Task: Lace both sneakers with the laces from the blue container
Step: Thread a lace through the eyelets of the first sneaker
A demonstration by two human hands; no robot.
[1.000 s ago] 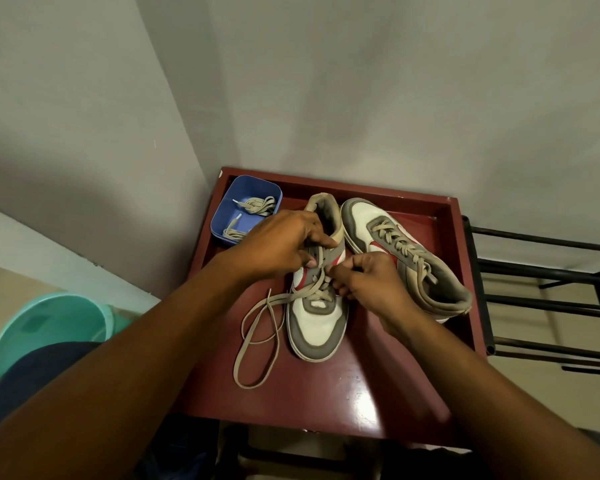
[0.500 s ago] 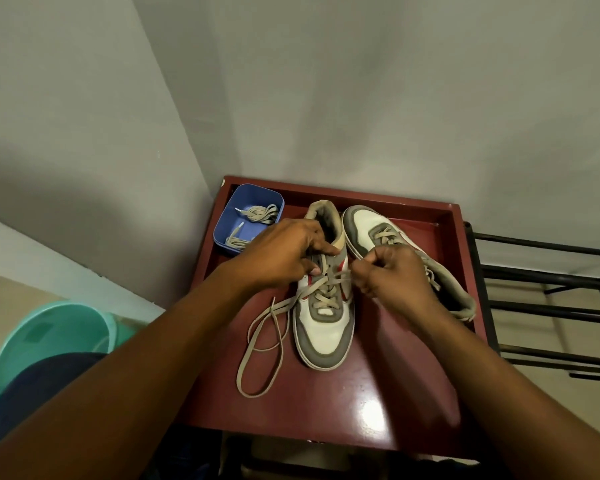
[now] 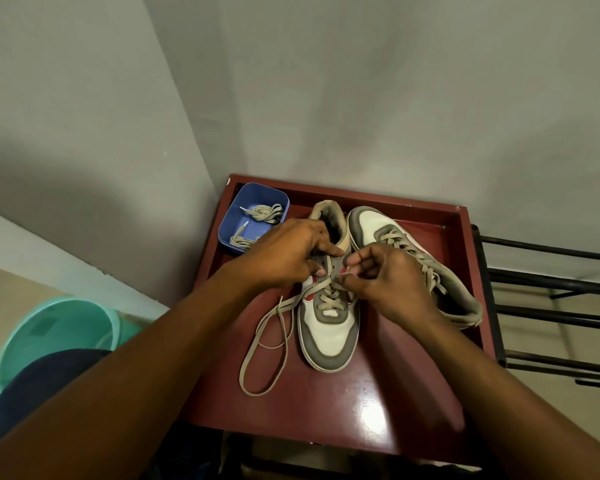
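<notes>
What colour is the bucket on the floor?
The bucket is teal green, seen in the head view.

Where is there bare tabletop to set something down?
Free: the front strip of the table, between the half-laced sneaker and the near edge, right of the loose lace. Crowded: the back, with blue container, laced sneaker, left hand and right hand.

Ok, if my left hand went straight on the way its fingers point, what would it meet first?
Probably the right hand: its fingers sit just across the sneaker from the left hand. Depth is unclear.
</notes>
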